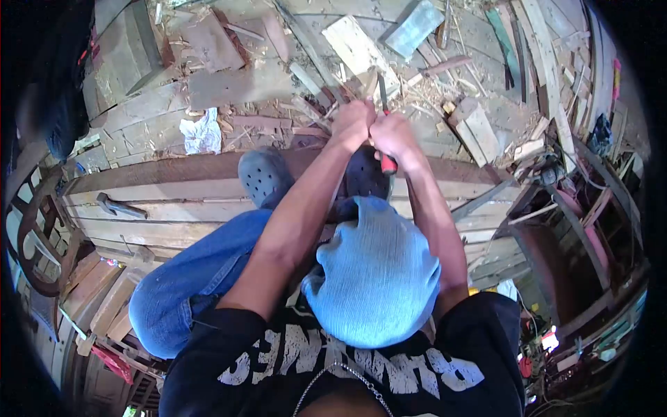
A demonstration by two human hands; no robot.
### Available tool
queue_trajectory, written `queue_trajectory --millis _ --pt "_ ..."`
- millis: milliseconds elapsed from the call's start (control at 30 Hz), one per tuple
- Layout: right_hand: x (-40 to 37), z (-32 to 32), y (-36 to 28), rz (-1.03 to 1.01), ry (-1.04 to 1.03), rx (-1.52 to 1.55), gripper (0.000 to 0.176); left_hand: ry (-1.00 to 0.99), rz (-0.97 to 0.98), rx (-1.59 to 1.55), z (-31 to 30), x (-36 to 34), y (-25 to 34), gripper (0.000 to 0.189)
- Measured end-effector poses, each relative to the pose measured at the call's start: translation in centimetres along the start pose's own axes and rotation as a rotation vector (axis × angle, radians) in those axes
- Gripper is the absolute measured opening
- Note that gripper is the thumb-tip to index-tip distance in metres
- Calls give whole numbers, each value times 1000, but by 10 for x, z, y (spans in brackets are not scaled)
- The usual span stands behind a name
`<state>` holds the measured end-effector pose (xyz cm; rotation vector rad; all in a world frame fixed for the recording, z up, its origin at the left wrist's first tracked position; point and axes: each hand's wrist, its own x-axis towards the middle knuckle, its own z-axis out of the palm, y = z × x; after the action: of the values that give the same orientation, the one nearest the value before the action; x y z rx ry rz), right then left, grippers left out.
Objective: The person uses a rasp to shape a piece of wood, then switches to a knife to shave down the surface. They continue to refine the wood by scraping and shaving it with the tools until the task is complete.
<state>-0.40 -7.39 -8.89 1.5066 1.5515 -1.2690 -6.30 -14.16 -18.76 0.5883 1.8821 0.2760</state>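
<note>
My right hand (394,137) is closed around a red-handled knife (388,164); the narrow dark blade points away from me. Close beside it, my left hand (353,124) is closed on a small piece of wood (371,85), whose pale end shows just beyond the fingers. The two hands meet, or nearly so, and hide most of what lies between them. Beyond them, a pale wooden block (356,48) lies on the floor among shavings.
A grey-blue block (415,29) and a wood block (477,132) lie among scraps. Crumpled white paper (201,132) is on the left. A hammer (121,207) rests on the plank bench (174,191). My clogs (265,177) are below my forearms. Broken furniture (577,243) stands at right.
</note>
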Motion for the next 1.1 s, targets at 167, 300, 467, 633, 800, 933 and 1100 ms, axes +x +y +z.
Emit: queue_trajectory --millis 167,300,467,633,800,933,1100 --pt "8 7 15 -95 107 -37 71 -18 -46 -7 -8 -6 9 53" --pt "-4 1 12 -40 12 7 65 -23 -30 54 -19 -18 23 53" --pt "-15 3 20 -81 109 31 53 31 -105 54 -12 -13 17 53" --pt "-3 1 15 -129 86 -96 46 45 -86 56 -13 -17 22 55" --pt "22 9 26 -94 157 -92 46 7 25 131 -25 -30 31 52" --pt "65 -9 20 -242 259 -286 36 -4 222 316 4 -24 10 49" --pt "45 6 48 -110 317 -162 40 -31 -81 76 5 -19 16 52"
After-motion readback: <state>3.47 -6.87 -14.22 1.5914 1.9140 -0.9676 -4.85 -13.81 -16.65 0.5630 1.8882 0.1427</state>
